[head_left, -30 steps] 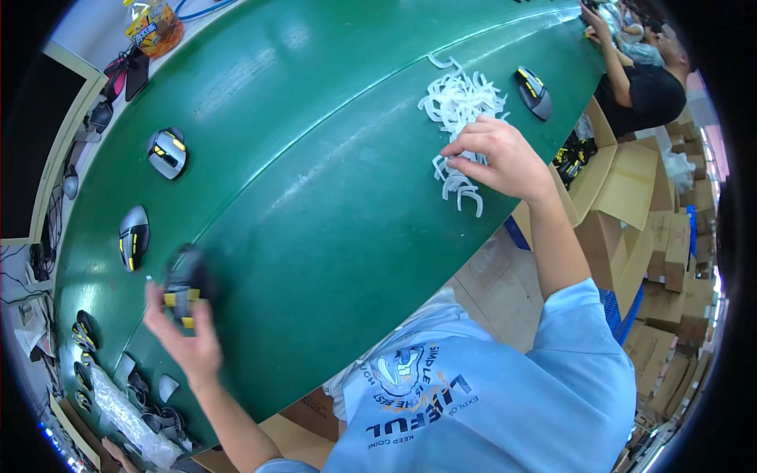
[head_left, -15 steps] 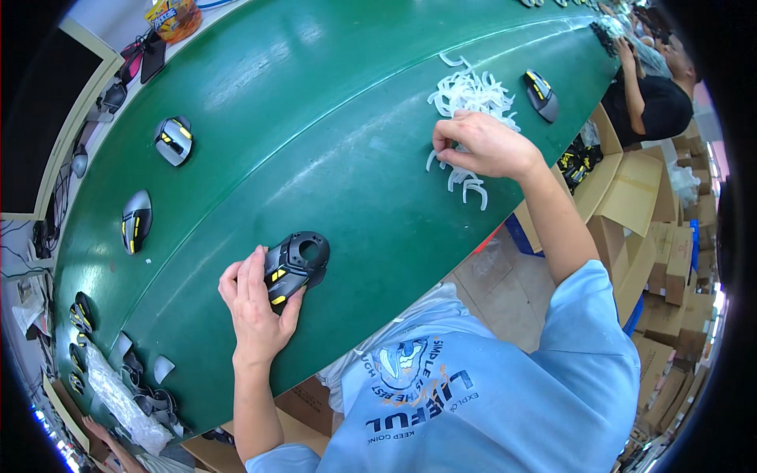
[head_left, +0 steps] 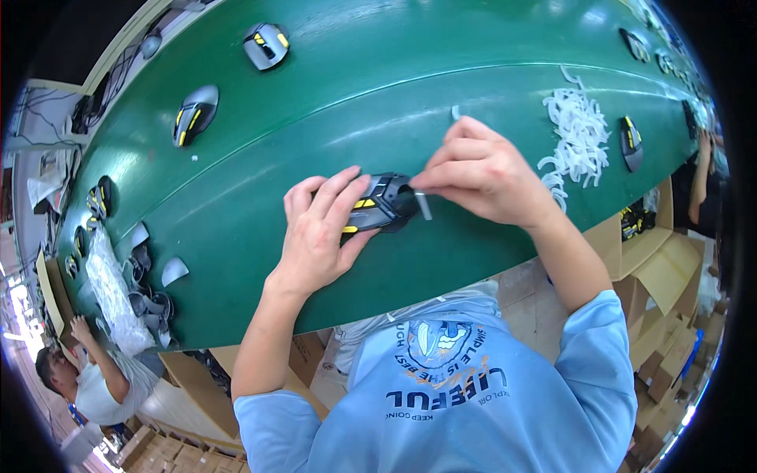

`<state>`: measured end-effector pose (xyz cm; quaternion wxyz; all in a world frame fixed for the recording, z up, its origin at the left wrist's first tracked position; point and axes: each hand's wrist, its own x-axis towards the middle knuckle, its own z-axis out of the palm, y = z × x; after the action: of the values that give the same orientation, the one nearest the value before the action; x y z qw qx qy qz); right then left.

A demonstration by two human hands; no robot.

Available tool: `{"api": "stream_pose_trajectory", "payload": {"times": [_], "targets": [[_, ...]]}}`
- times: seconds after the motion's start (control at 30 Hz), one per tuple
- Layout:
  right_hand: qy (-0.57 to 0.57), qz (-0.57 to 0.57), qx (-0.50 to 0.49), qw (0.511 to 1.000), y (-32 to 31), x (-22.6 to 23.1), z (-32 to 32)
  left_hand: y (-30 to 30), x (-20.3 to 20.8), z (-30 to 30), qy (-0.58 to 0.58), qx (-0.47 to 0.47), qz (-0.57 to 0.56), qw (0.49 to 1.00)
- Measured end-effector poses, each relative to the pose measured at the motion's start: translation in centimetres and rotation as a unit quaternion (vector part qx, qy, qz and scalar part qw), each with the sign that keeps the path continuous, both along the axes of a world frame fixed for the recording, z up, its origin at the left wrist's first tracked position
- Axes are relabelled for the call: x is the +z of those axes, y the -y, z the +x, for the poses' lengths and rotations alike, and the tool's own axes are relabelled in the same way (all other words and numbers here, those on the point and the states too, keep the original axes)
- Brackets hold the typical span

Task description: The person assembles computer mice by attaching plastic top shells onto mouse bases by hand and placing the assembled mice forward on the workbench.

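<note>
Strip meeting mouse, not yet on
My left hand (head_left: 319,232) grips the black-and-yellow plastic mouse (head_left: 380,206); right hand (head_left: 481,169) pinches a small white strip (head_left: 424,205) at it

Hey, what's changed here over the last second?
The left hand carried the mouse from the belt's left end to the middle. The right hand left the white strip pile, bringing one strip to the mouse. Other mice stay on the belt.

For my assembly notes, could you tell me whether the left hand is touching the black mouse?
Touching: the head view shows the left hand with its fingers wrapped over the black mouse.
</note>
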<state>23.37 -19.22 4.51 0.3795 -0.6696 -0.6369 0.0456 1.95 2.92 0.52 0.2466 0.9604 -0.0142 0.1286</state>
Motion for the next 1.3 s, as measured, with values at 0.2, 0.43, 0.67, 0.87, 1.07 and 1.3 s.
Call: {"api": "stream_pose_trajectory", "payload": {"times": [0.2, 0.43, 0.67, 0.87, 1.07, 1.3], "targets": [[0.037, 0.027, 0.041, 0.998, -3.3, -2.7, -0.8, 0.4, -0.6, -0.2, 0.064, -0.045, 0.042, 0.996], [-0.089, -0.023, 0.004, 0.996, -1.4, -2.6, -1.9, 0.4, -0.5, -0.2, 0.065, -0.057, 0.051, 0.995], [-0.108, -0.032, -0.013, 0.994, -2.1, -3.7, -2.8, 0.4, -1.0, 0.0, 0.081, -0.069, 0.028, 0.994], [-0.063, -0.015, 0.081, 0.995, -2.6, -4.1, -0.3, 0.6, -1.1, -0.1, 0.066, -0.068, -0.041, 0.995], [-0.106, -0.08, 0.087, 0.987, -2.3, -3.3, -0.7, 0.4, -1.2, -0.3, 0.078, -0.063, -0.007, 0.995], [-0.048, -0.157, 0.053, 0.985, -2.8, -0.6, -1.0, 1.0, -1.5, -0.3, 0.127, -0.033, 0.006, 0.991]]}}
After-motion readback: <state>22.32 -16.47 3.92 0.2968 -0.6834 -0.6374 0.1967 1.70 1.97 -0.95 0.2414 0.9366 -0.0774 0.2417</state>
